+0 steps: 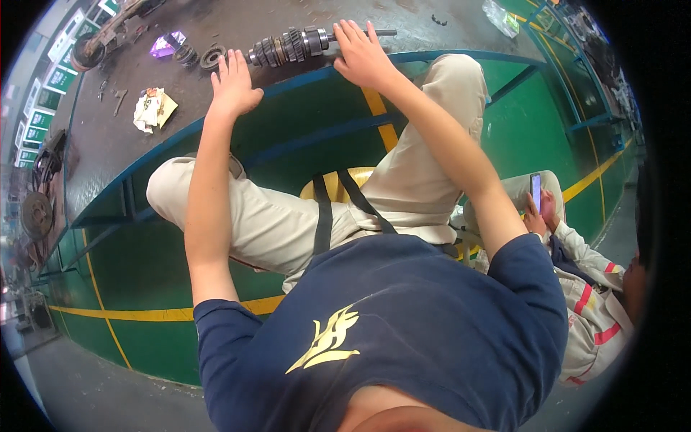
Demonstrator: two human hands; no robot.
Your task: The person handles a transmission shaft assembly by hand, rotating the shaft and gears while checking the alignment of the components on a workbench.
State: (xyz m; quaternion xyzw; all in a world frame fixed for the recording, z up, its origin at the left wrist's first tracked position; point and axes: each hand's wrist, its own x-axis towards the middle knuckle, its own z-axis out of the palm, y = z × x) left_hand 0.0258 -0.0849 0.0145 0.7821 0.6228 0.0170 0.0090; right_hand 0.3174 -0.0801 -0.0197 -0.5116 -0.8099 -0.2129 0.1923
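A gear shaft (294, 46) with several toothed gears lies along the near edge of the workbench. My right hand (363, 56) rests over the bare rod at its right end, fingers stretched and thumb apart. By the shaft's left end is my left hand (236, 88), its fingers extended and holding nothing that I can see. Just beyond those fingertips lies a loose ring gear (212, 57). Beside it stands a small stack of dark toothed rings (186, 55).
The dark workbench (104, 147) has a blue frame. Crumpled paper (151, 109), a purple packet (167, 45) and a clear plastic bag (501, 18) lie on it. A seated person (586, 288) holds a phone (535, 191) at my right.
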